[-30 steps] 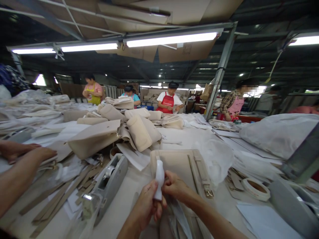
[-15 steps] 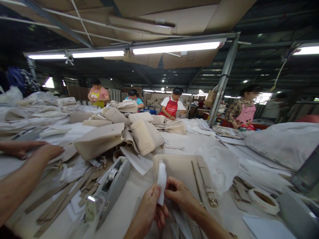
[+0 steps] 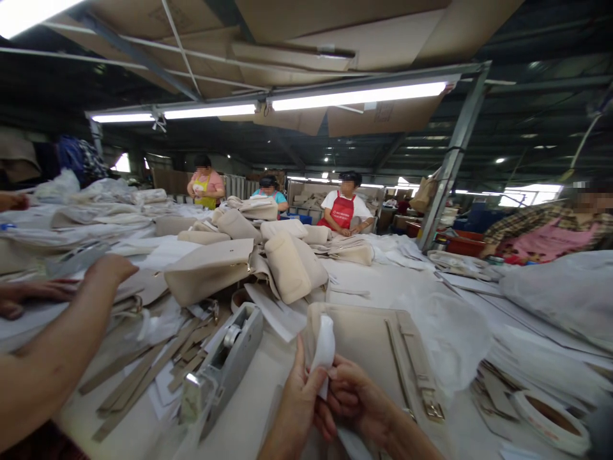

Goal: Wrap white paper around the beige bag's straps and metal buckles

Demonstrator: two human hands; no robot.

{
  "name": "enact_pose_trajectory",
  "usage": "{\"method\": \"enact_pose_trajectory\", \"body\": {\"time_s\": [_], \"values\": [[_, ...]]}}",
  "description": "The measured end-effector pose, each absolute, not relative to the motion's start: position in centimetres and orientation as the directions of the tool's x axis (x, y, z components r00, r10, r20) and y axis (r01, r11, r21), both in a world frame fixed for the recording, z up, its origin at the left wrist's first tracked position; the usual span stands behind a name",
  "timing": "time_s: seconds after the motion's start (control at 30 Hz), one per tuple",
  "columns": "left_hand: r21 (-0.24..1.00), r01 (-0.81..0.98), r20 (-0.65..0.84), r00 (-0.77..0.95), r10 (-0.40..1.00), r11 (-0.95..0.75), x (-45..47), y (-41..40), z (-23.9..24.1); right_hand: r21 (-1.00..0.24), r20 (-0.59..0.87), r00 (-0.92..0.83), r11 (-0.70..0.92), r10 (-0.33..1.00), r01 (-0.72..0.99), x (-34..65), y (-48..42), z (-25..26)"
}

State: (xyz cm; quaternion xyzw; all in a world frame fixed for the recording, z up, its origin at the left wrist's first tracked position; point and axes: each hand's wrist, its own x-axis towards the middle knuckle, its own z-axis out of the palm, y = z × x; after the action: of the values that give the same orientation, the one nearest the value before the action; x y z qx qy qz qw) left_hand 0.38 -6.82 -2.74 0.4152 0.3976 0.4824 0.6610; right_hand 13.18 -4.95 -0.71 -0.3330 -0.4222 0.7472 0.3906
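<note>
My left hand [image 3: 299, 402] and my right hand [image 3: 357, 399] meet low in the middle, both pinched on a small white piece of wrapping [image 3: 324, 348] that stands up between the fingers. Just behind them a flat beige bag [image 3: 364, 338] lies on the table with a strap and metal buckle [image 3: 426, 399] along its right side. Left of my hands stands a grey tape dispenser [image 3: 225, 358].
A co-worker's arm [image 3: 57, 345] reaches in from the left over beige strips [image 3: 143, 370]. Beige bags [image 3: 287, 265] are piled mid-table. A tape roll [image 3: 550, 415] lies at the right, a large white plastic bag [image 3: 565, 291] beyond it. Several people work at the far end.
The view has shifted, so everything sits further right and lower. My hands keep hold of the white piece, which now bends at its top. The co-worker's arm has risen slightly.
</note>
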Motion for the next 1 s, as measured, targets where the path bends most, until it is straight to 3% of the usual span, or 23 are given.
{"method": "enact_pose_trajectory", "body": {"time_s": [0.3, 0.37, 0.43, 0.53, 0.63, 0.73, 1.0], "values": [[0.911, -0.360, -0.158, 0.141, 0.977, 0.200, 0.7, -5.9, -3.5, -0.851, -0.135, -0.463, -0.341, 0.876, -0.399, 12.6, -4.2, -1.8], [0.962, -0.252, -0.106, 0.024, 0.994, 0.109, 0.7, -5.9, -3.5, -0.851, -0.154, -0.425, -0.338, 0.892, -0.402, 12.4, -4.1, -1.9], [0.995, -0.079, 0.046, -0.133, 0.990, -0.057, 0.5, -6.0, -3.4, -0.848, -0.175, -0.384, -0.337, 0.906, -0.410, 12.0, -4.1, -1.7], [0.948, 0.205, 0.292, -0.244, 0.925, -0.244, -0.1, -6.6, -3.0, -0.852, -0.207, -0.336, -0.338, 0.919, -0.400, 11.5, -4.4, -1.2], [0.850, 0.434, 0.428, -0.239, 0.872, -0.298, -0.5, -7.0, -3.2, -0.862, -0.233, -0.295, -0.337, 0.927, -0.379, 11.2, -4.5, -1.0], [0.775, 0.547, 0.489, -0.205, 0.848, -0.315, -0.1, -6.8, -4.4, -0.865, -0.255, -0.238, -0.331, 0.937, -0.378, 11.2, -4.2, -1.1], [0.761, 0.435, 0.568, -0.089, 0.818, -0.482, 1.5, -6.4, -6.3, -0.892, -0.304, -0.180, -0.346, 0.936, -0.291, 12.5, -3.8, -0.1]]}}
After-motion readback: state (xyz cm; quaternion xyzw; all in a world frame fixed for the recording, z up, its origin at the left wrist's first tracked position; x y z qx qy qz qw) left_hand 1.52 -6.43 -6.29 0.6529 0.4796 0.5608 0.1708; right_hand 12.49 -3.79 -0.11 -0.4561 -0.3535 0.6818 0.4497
